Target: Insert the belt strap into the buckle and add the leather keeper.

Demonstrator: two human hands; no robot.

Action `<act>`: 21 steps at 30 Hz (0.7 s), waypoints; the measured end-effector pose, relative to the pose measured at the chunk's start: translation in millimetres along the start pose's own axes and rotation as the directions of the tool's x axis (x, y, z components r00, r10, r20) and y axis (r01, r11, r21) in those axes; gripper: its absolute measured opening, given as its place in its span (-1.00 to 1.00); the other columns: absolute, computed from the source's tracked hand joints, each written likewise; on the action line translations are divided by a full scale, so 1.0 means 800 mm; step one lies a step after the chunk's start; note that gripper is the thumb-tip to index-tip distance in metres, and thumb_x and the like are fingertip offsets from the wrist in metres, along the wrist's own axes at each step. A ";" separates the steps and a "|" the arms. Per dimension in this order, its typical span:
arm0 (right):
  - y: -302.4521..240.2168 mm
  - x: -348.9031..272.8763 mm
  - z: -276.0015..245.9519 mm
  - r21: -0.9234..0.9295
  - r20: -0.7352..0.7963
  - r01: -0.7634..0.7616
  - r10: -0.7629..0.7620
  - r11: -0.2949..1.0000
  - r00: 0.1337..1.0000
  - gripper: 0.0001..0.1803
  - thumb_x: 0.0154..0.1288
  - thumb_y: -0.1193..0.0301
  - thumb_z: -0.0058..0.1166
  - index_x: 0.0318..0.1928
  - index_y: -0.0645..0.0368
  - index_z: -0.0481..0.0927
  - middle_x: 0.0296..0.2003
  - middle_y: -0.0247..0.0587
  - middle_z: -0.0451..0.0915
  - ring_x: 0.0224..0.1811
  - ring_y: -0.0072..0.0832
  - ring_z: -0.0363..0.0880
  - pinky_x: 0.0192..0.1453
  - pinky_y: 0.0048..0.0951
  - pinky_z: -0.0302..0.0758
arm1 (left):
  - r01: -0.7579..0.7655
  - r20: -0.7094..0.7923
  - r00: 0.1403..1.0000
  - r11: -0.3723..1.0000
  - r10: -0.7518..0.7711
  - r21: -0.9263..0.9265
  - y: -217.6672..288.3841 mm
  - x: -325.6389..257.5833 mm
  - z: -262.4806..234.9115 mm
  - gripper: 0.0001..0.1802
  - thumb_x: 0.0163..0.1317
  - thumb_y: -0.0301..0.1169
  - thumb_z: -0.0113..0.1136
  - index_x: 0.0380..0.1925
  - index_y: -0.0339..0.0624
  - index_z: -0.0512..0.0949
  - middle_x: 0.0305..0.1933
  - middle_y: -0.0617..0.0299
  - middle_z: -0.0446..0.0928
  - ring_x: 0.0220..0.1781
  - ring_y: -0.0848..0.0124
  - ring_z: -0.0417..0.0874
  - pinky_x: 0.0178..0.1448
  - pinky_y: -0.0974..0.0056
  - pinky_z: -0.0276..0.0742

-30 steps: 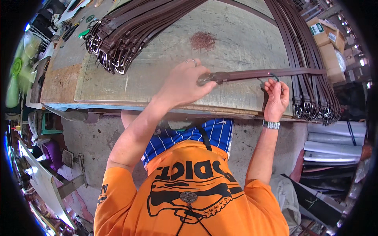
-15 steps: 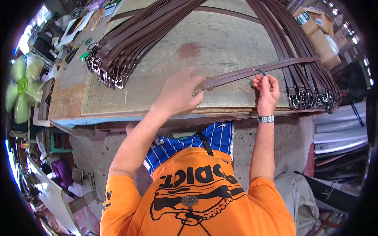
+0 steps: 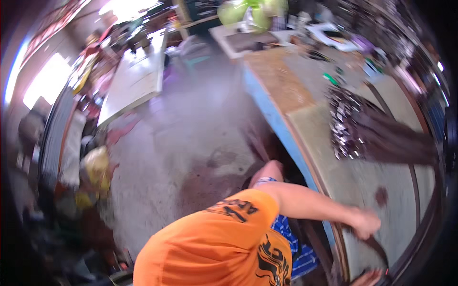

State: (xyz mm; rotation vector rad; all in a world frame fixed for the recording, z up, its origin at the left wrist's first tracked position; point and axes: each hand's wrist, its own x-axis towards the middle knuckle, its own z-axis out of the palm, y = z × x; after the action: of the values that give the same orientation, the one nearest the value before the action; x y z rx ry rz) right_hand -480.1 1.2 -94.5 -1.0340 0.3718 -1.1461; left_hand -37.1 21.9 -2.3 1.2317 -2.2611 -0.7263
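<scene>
On the table's near side, my left hand (image 3: 365,223), blurred, is closed around a dark brown leather belt (image 3: 379,249). The belt curves from it toward my right hand (image 3: 368,278). Only some fingers of the right hand show at the lower edge. Beside their tips is a tiny red end, apparently of the thin dark cord that hand pinched earlier; most of the cord is hidden. Farther up the table lies a thick bundle of brown belts (image 3: 396,136), its metal buckles (image 3: 344,126) massed at the left end.
The worktable (image 3: 305,126) has a blue side edge. Tools and papers (image 3: 329,38) lie at its far end, near a green fan (image 3: 253,14). A white board (image 3: 136,78) stands across the concrete floor (image 3: 167,152), with a yellow bag (image 3: 97,167) and clutter at the left.
My view has swung left, bringing the floor and far wall in and blurring the scene. The left hand has closed around the belt. The right hand has slipped mostly out of view.
</scene>
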 end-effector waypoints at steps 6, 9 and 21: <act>0.048 0.053 0.236 0.117 -0.290 0.158 -0.118 0.981 0.950 -0.58 0.57 0.34 0.04 0.37 -0.13 0.47 0.12 -0.39 0.57 0.18 -0.44 0.44 0.25 -0.38 0.43 | 0.179 0.081 0.979 0.608 -0.186 -0.774 -0.042 -0.006 0.043 -0.73 0.04 -0.68 -0.08 -0.54 -0.51 0.66 -0.53 -0.09 0.68 -0.56 0.24 0.73 -0.49 0.16 0.60; 0.046 0.041 0.266 0.247 -0.201 0.155 -0.106 0.957 0.974 -0.64 0.54 0.35 0.08 0.29 -0.09 0.52 0.09 -0.35 0.56 0.19 -0.42 0.43 0.25 -0.34 0.42 | 0.050 -0.016 0.990 0.454 -0.141 -0.889 -0.042 -0.005 0.058 -0.76 0.04 -0.67 -0.03 -0.53 -0.49 0.66 -0.54 -0.08 0.66 -0.60 0.24 0.70 -0.50 0.15 0.59; 0.067 0.028 0.260 0.321 -0.490 0.163 0.017 0.933 0.871 -0.77 0.60 0.30 0.00 0.03 0.14 0.63 0.07 -0.13 0.68 0.14 -0.24 0.62 0.27 -0.17 0.53 | 0.304 0.174 0.946 0.559 -0.274 -0.772 -0.016 -0.073 -0.023 -0.68 0.58 -0.37 -0.06 0.10 -0.33 0.59 -0.34 0.19 0.63 -0.43 0.53 0.56 -0.35 0.38 0.54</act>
State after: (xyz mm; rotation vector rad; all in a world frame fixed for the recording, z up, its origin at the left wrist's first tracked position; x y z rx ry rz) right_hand -292.4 83.6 -26.3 -0.4325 0.5022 -1.4827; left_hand 10.7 61.6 -5.5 1.1008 -1.4031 -1.6641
